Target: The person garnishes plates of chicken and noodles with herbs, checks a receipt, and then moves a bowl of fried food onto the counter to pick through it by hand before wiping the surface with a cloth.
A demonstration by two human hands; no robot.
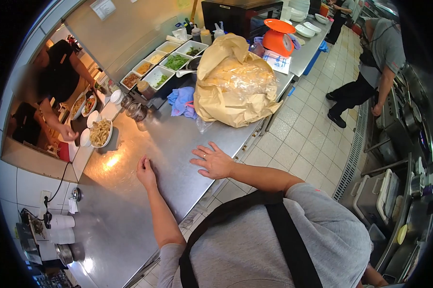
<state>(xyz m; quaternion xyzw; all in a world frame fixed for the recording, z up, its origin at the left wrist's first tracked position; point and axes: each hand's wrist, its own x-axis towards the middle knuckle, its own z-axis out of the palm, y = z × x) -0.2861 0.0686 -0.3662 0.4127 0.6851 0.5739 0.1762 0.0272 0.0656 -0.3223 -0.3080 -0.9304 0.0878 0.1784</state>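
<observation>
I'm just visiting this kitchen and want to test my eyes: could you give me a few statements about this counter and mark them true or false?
1. Both hands, left hand and right hand, rest on the steel counter. True.
2. The right hand holds a knife. False: it lies flat, holding nothing.
3. A big paper bag sits on the counter. True.
4. The kitchen scale is blue. False: it is orange.

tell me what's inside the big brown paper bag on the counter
The brown paper bag holds a clear plastic liner with pale contents. What they are is hidden by the crumpled plastic.
</observation>
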